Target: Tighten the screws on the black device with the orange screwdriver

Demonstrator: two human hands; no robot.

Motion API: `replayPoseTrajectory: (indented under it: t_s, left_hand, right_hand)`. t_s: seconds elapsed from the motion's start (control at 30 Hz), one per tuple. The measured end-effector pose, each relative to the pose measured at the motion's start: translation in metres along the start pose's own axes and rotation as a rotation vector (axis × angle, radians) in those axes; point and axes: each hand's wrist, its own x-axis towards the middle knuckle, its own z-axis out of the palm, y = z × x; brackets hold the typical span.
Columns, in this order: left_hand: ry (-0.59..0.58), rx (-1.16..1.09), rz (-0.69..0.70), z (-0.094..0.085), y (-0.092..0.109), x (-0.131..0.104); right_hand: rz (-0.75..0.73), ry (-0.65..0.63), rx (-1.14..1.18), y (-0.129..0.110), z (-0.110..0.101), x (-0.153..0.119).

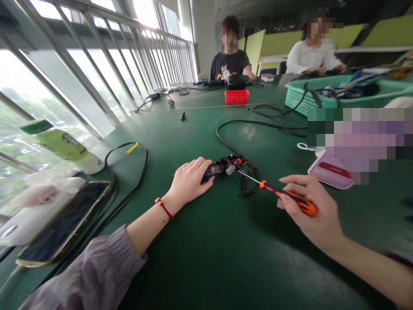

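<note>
My left hand is wrapped round the body of a black and blue corded electric device, holding it down on the green table. The device's right end is opened up, with red, orange and other small parts and thin wires showing; its exact kind is unclear. In my right hand is a screwdriver with an orange and black handle, held between thumb and fingers. Its thin metal shaft points left, and the tip is among the wires at the open end, though I cannot tell what it touches.
A black cable runs from the device toward a green basket of tools. A red bin stands ahead. At left are a phone, a bottle and another cable. A pink-purple case lies right. Two people sit across.
</note>
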Motion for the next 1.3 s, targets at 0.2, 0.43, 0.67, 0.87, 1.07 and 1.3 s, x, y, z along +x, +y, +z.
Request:
replayPoseTrajectory:
  t_s: [0.2,0.43,0.67,0.87,1.07,1.3]
  left_hand:
    - [0.000,0.007,0.002,0.0007,-0.0005,-0.0003]
    - [0.001,0.002,-0.002,0.0009,-0.0002,-0.0005]
    - [0.010,0.001,0.002,0.0016,-0.0001,-0.0006]
    - [-0.003,0.006,-0.005,0.0013,-0.0009,-0.0002]
    - [-0.058,0.018,0.003,0.0004,-0.0001,0.0004]
    - [-0.071,-0.014,0.008,0.0007,-0.0005,0.0003]
  right_hand:
    - [-0.136,0.219,-0.093,0.0041,0.0009,-0.0001]
    - [0.008,-0.037,-0.018,0.0011,-0.0004,0.0000]
    - [-0.186,0.193,-0.114,0.0028,0.0011,0.0005]
    - [-0.006,-0.018,-0.026,0.0035,0.0006,-0.0005]
    - [-0.039,0.096,-0.037,0.0053,0.0028,0.0010]
    - [0.122,0.000,0.095,0.0046,0.0001,0.0013]
